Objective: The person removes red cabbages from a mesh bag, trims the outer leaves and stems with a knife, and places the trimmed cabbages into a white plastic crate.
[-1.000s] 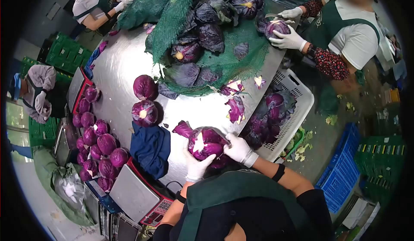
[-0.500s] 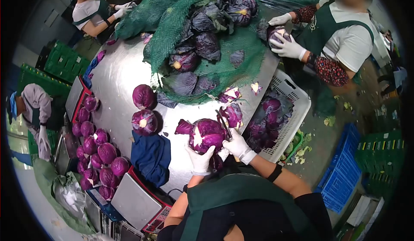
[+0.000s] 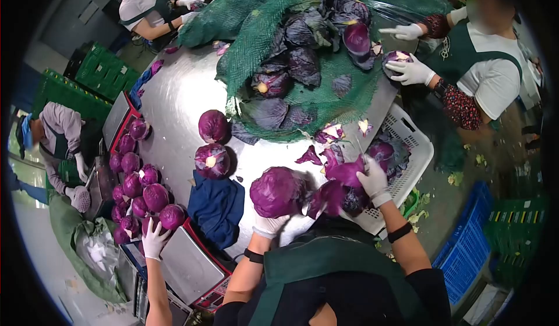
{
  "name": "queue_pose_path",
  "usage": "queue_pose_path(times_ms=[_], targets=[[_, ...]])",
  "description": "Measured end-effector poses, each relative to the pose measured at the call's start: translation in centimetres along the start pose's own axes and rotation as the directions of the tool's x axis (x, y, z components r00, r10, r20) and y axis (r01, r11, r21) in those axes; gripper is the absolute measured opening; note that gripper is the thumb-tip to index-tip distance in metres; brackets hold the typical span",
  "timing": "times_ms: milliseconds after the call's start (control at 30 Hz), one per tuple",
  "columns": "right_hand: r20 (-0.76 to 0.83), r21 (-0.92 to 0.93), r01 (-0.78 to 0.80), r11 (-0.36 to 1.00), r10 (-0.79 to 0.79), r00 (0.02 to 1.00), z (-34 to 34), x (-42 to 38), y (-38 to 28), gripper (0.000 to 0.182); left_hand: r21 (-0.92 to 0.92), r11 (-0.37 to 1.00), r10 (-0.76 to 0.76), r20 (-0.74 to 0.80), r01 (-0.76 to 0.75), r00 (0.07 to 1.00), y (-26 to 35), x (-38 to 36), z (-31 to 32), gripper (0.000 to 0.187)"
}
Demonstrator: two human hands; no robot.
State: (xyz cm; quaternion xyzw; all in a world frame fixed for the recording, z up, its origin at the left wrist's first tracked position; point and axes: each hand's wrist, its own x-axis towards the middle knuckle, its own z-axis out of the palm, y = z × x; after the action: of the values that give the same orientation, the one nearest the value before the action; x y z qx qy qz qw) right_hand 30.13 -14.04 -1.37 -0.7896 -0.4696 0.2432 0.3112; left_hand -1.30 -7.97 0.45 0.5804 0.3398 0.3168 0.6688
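Observation:
My left hand (image 3: 269, 224) holds a round red cabbage (image 3: 276, 192) from below, its fingers mostly hidden under it. To the right, my right hand (image 3: 373, 180) is closed on a loose purple cabbage leaf (image 3: 347, 173), apart from the cabbage. A thin blade-like line shows above that hand, too faint to make out well. More purple leaves, blurred by motion, hang below it by the crate. Two trimmed cabbages, one (image 3: 213, 126) behind the other (image 3: 212, 161), sit on the steel table (image 3: 174, 101) to the left.
Green netting (image 3: 256, 46) with dark-leaved cabbages covers the far table. A white crate (image 3: 420, 145) holds leaves at right. Blue cloth (image 3: 216, 206), a scale (image 3: 192, 265) and several trimmed cabbages (image 3: 156, 197) lie left. Another person's hand (image 3: 155, 240) touches those cabbages; co-workers stand around.
My right hand has moved right, away from the cabbage, with a leaf. The cabbage now shows a smooth side. Another person's hand has appeared at lower left. The view has shifted slightly.

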Motion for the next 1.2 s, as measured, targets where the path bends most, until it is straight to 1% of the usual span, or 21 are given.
queue_pose_path(times_ms=[33,100,167,300,367,433,467,500,533,567,700,833,900,933,967,1000,1033,1067,1100,1167,1200], targets=[[-0.139,-0.228,0.132,0.965,-0.166,0.976,-1.9,-0.2,-2.1,0.053,-0.049,0.999,-0.008,0.014,0.009,1.0,0.0,0.4,0.7,0.062],[-0.071,0.067,0.317,0.946,-0.313,0.947,-2.6,-1.0,-6.7,0.055,0.004,0.996,-0.09,-0.169,0.092,0.982,-0.3,0.5,1.1,0.072],[0.092,0.346,0.305,0.887,-0.356,0.93,-1.3,-3.2,-11.0,0.049,-0.901,0.419,-0.278,-0.01,0.112,0.961,-0.5,0.0,1.1,0.08],[0.039,0.113,0.483,0.868,-0.49,0.871,0.5,-3.9,-13.3,0.026,-0.666,0.746,-0.206,-0.211,0.014,0.956,-0.1,-0.8,1.0,0.08],[0.092,0.321,0.456,0.83,-0.506,0.857,0.6,-3.0,-12.5,0.008,-0.736,0.677,-0.2,-0.214,-0.023,0.956,0.3,-1.4,0.3,0.07],[0.217,0.382,0.241,0.892,-0.34,0.915,0.2,-2.1,-12.1,0.012,-0.977,0.187,-0.218,0.06,0.102,0.974,1.1,-1.4,-0.3,0.058],[0.188,0.433,0.133,0.892,-0.233,0.954,1.2,-0.8,-10.3,0.011,-0.978,0.189,-0.218,0.05,0.092,0.975,1.5,-1.7,-0.2,0.058],[0.159,0.416,0.132,0.9,-0.215,0.964,1.7,-0.3,-8.4,0.018,-0.549,0.835,-0.043,-0.111,-0.025,0.993,1.9,-1.9,0.0,0.056],[0.303,0.584,-0.079,0.808,-0.127,0.944,1.3,-0.5,-8.9,0.023,0.212,0.964,0.188,-0.104,-0.163,0.977,2.4,-1.9,0.4,0.053],[0.456,0.688,-0.305,0.659,-0.064,0.888,1.1,-0.9,-9.2,0.03,0.837,0.496,0.33,0.065,-0.232,0.942,2.8,-2.1,0.9,0.05],[0.844,0.484,-0.614,0.624,-0.146,0.517,3.4,-3.5,-8.2,0.053,0.874,0.423,0.367,0.077,-0.24,0.927,2.2,-1.2,-1.0,0.043],[0.823,0.563,-0.676,0.476,-0.247,0.511,2.7,-3.7,-9.0,0.053,0.939,0.247,0.319,0.154,-0.239,0.935,0.3,-1.3,-4.3,0.043],[0.623,0.725,-0.675,0.136,-0.547,0.559,-1.4,-3.5,-12.2,0.034,0.29,0.957,0.025,-0.1,0.005,0.995,0.0,-1.8,-5.0,0.04],[0.418,0.908,-0.329,0.259,-0.554,0.72,-2.6,-3.2,-11.7,0.025,-0.078,0.994,0.067,-0.085,-0.074,0.994,1.9,-1.7,-4.0,0.042],[0.645,0.758,-0.617,0.21,-0.375,0.665,-3.5,-2.6,-12.5,0.025,-0.077,0.994,0.07,-0.086,-0.077,0.994,0.5,-1.5,-3.8,0.042],[0.496,0.868,-0.474,0.148,-0.331,0.803,-5.9,-2.3,-13.0,0.027,-0.201,0.978,0.047,-0.09,-0.065,0.995,-2.4,-1.4,-4.1,0.041],[0.501,0.79,-0.318,0.525,-0.253,0.827,-8.3,-1.5,-11.9,0.051,-0.32,0.946,0.024,-0.094,-0.053,0.995,-5.4,-1.5,-4.4,0.04],[0.125,0.656,0.399,0.64,-0.614,0.78,-8.4,1.0,-9.1,0.041,-0.433,0.9,0.002,-0.099,-0.045,0.995,-6.9,-1.6,-4.3,0.04],[0.197,0.974,-0.166,0.155,-0.219,0.956,-9.6,0.1,-10.0,0.037,-0.429,0.902,0.003,-0.111,-0.051,0.994,-5.9,-1.3,-3.2,0.04],[0.188,0.665,0.017,0.747,-0.19,0.964,-10.2,3.3,-6.5,0.043,-0.15,0.988,0.034,0.093,-0.019,0.995,-1.6,0.6,-0.2,0.049],[-0.028,0.167,0.206,0.964,-0.204,0.979,-9.6,3.6,-4.4,0.042,0.412,0.902,0.136,0.002,-0.125,0.991,-0.9,1.3,0.2,0.056]])
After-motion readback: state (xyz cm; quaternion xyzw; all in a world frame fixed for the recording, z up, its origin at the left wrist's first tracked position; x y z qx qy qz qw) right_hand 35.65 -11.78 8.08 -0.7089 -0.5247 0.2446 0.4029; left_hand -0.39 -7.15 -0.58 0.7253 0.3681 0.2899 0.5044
